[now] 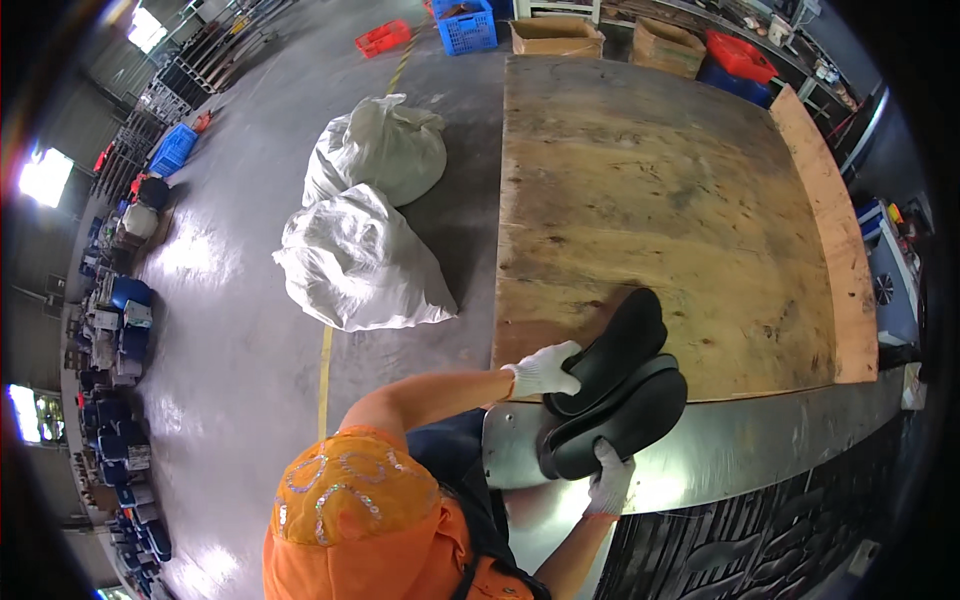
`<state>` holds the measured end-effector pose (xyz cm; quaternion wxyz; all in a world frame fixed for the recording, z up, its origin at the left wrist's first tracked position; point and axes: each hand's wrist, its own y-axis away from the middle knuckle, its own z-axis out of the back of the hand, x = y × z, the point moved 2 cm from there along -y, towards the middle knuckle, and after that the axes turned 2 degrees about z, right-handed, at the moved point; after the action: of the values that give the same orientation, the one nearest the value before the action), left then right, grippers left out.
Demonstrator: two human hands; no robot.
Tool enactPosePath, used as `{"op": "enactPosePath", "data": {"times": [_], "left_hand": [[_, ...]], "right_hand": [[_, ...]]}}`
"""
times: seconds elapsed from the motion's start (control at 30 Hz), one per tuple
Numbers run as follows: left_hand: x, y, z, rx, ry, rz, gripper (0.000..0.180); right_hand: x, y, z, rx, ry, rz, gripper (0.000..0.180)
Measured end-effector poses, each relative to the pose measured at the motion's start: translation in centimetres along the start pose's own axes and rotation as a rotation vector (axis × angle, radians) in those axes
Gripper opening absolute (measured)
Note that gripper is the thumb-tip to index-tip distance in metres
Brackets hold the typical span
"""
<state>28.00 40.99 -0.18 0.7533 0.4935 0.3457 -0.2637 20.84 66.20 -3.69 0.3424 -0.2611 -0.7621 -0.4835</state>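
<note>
Several black shoe soles [630, 425] lie fanned together over the near edge of the wooden board and the metal strip in front of it. My left hand [545, 370], in a white knitted glove, grips the upper soles at their left side, with the thumb on top. The white-gloved right hand [610, 478] holds the lower sole from its near edge, fingers partly hidden beneath. Both hands are closed on the soles. Below them runs the shiny metal strip [780, 435].
Two white sacks [365, 265] stand on the floor left of the wooden board [660, 220]. Cardboard boxes [557, 38] and a blue crate [467, 30] are beyond it. A raised plank [830, 250] borders its right side. Dark sole-shaped pieces [720, 555] lie at the lower right.
</note>
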Motion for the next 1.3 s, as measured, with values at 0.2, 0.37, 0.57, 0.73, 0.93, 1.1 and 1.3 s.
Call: {"op": "enactPosePath", "data": {"times": [0.2, 0.37, 0.57, 0.73, 0.93, 1.1, 1.3], "left_hand": [[3.1, 3.3, -3.4, 0.084, 0.138, -0.150, 0.066], [4.6, 6.4, -6.2, 0.214, 0.278, -0.075, 0.069], [4.2, 11.0, -14.1, 0.354, 0.204, -0.100, 0.050], [1.3, 12.8, -22.3, 0.464, 0.002, -0.246, 0.043], [-1.2, 13.7, -35.8, 0.761, 0.234, -0.087, 0.041], [-2.2, 13.3, -45.3, 0.771, 0.189, -0.052, 0.037], [-0.2, 10.8, -49.6, 0.687, -0.019, -0.175, 0.033]], "right_hand": [[-1.5, 5.7, 1.1, 0.027, -0.181, -0.017, 0.041], [-3.3, 9.1, 4.8, 0.057, -0.194, -0.112, 0.047], [-9.6, 15.3, 13.0, -0.192, -0.311, -0.119, 0.043], [-7.2, 22.2, 19.6, -0.337, -0.336, -0.047, 0.048], [-4.9, 27.3, 30.5, -0.534, -0.478, 0.230, 0.047], [-3.4, 28.5, 40.2, -0.660, -0.506, 0.300, 0.031], [-4.9, 30.1, 47.5, -0.846, -0.582, 0.348, 0.029]]}}
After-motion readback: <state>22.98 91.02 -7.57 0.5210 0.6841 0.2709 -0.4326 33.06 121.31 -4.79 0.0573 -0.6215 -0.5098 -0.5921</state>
